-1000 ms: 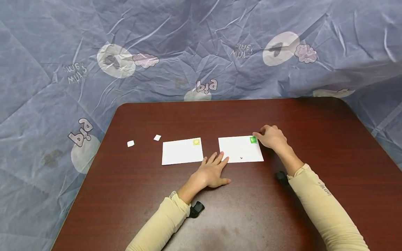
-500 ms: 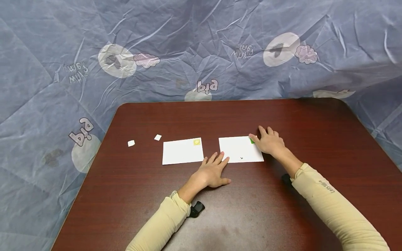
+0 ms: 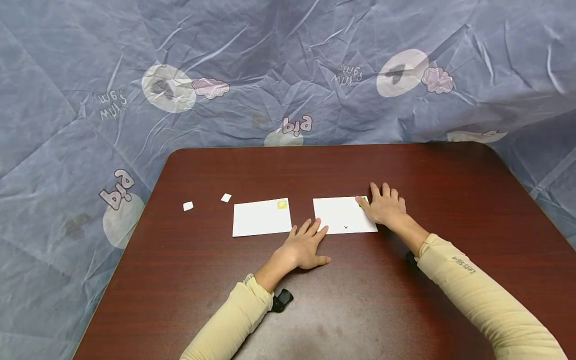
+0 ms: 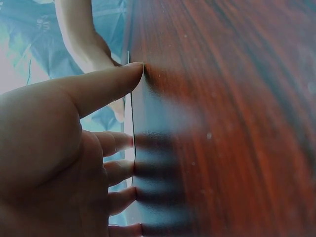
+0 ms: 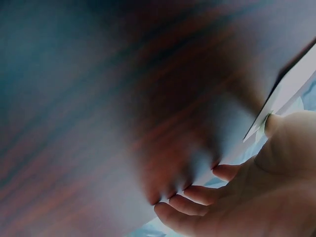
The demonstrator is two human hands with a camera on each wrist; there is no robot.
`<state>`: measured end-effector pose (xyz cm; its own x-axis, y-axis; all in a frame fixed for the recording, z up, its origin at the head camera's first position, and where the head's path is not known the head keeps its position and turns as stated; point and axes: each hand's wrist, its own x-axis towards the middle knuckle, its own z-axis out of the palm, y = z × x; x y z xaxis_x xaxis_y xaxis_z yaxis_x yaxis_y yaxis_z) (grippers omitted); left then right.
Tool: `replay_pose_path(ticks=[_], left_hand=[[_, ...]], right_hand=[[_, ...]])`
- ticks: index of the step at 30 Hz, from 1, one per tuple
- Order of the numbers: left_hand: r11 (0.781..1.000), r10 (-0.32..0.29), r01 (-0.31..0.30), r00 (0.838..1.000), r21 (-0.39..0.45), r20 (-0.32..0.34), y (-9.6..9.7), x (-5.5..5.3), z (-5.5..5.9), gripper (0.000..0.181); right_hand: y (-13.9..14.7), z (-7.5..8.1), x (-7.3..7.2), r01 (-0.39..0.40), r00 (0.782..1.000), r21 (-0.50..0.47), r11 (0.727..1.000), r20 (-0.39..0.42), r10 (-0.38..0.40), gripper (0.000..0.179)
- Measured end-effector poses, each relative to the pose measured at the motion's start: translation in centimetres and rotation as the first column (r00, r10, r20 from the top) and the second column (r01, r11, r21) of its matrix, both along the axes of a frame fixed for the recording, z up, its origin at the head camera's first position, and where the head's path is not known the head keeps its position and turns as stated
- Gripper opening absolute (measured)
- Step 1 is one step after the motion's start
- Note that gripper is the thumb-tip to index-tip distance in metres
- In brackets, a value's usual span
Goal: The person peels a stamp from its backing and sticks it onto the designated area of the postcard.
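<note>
Two white paper rectangles lie side by side on the table. In the head view, the right paper (image 3: 339, 212) has a small dark mark near its lower edge and a green stamp-like sticker (image 3: 365, 199) in its upper right corner. My right hand (image 3: 386, 207) rests its thumb over that sticker, hiding most of it, while its straight fingers spread onto the table beyond. Fingertips of my left hand (image 3: 302, 250) touch the lower left corner of the same paper; its thumb lies out to the side on the wood. The left paper (image 3: 261, 218) bears a yellow sticker (image 3: 281, 204).
Two small white paper squares, one nearer the left paper (image 3: 226, 198) and another farther left (image 3: 188, 206), lie on the dark red wooden table (image 3: 180, 280). Behind its far edge hangs a creased grey-blue printed cloth (image 3: 252, 45).
My right hand has gone from curled fingers at the sticker's corner to fingers spread forward, its thumb now covering most of the green sticker. My left hand has stayed in place.
</note>
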<state>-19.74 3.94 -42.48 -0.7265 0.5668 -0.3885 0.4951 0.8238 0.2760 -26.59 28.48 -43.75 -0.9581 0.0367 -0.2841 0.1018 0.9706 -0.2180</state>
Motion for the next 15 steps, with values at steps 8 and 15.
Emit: replay_pose_path(ticks=[8,15], left_hand=[[1.0,0.001,-0.001,1.0,-0.001,0.004,0.0,0.02,-0.02,0.076],[1.0,0.003,-0.003,1.0,0.012,-0.008,0.01,0.09,-0.12,0.077]], right_hand=[[-0.21,-0.12,0.0,0.018,0.999,0.021,1.0,-0.039,-0.017,0.078],[-0.06,-0.36,-0.21,0.038,0.998,0.034,0.999,-0.049,-0.036,0.071]])
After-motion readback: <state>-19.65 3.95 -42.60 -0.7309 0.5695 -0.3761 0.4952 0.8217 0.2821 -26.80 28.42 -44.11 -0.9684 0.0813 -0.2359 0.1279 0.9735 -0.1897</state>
